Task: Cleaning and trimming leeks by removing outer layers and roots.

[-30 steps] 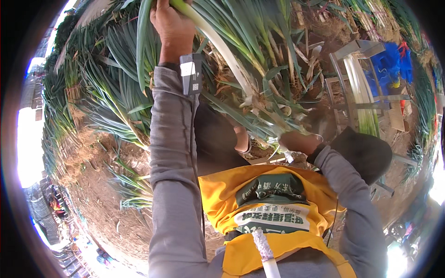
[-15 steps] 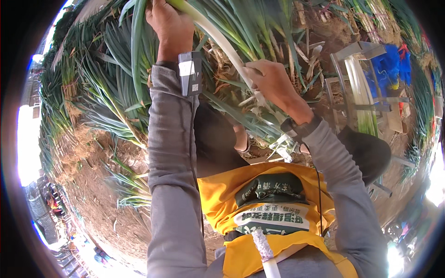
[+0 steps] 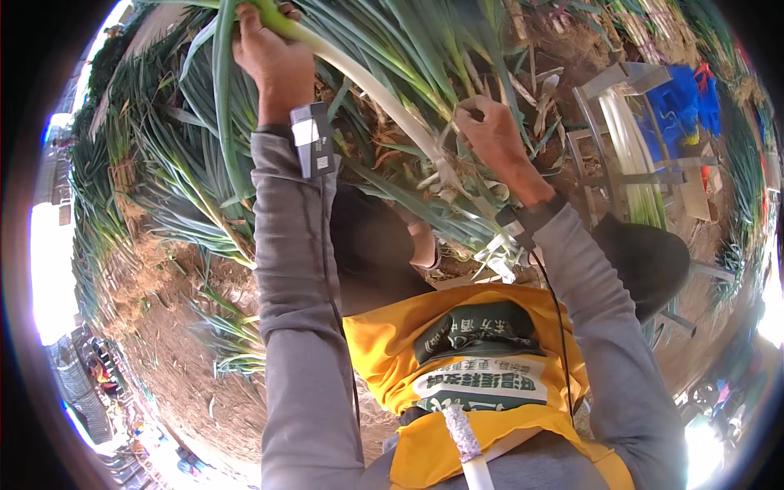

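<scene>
A long green onion (image 3: 367,80) with a white shank slants across the upper middle, its leaves to the upper left and its root end toward the lower right. My left hand (image 3: 273,61) is closed around it where the white turns green. Just right of the root end is my right hand (image 3: 492,135), off the shank, thumb and forefinger curled together. Whether a thin strip lies in that pinch, I cannot make out. Beyond and beneath both hands spreads a heap of green onions (image 3: 416,49), with dry peelings (image 3: 543,90) to its right.
At the right a metal frame (image 3: 592,122) holds several cleaned white stalks (image 3: 629,147), with blue plastic (image 3: 682,106) beside it. More onions (image 3: 220,204) lie on the bare soil (image 3: 196,400) at left. A lit cigarette (image 3: 469,449) juts in at the bottom.
My right hand has come off the onion's lower shank and moved slightly up and right. My left hand has shifted a little left and down with the onion.
</scene>
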The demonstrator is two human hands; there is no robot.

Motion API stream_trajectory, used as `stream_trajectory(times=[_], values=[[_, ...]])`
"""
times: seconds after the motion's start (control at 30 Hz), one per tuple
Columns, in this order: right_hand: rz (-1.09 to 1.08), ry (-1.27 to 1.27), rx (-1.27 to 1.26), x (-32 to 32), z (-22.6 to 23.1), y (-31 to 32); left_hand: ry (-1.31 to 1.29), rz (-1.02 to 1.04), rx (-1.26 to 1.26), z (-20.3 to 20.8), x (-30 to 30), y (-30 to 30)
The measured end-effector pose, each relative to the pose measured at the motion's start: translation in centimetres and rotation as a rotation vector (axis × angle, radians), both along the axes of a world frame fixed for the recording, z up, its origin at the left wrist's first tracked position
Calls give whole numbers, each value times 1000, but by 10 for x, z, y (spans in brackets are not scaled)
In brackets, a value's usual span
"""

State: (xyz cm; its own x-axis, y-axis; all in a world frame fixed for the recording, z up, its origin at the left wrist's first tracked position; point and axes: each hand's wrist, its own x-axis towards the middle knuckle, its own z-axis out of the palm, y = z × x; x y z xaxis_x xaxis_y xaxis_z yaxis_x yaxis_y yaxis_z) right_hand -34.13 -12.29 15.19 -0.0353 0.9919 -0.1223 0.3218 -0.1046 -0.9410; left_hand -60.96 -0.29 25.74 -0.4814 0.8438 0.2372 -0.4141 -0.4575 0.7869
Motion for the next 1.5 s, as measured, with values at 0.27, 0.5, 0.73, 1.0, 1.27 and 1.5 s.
stream_trajectory(times=[0.27,0.5,0.73,1.0,1.27,1.5], values=[[406,93,-185,56,-25,-54,-193,-256,142,-15,-26,18],[200,-314,457,59,11,-51,105,-364,203,-14,-12,28],[145,27,341,5,14,-14,-159,-290,-98,-42,30,55],[83,-317,355,2,17,-6,-207,-698,155,-56,27,62],[15,-160,217,20,4,-5,-226,-925,256,-44,-11,59],[290,-256,880,55,29,-22,-213,-493,145,-37,14,40]])
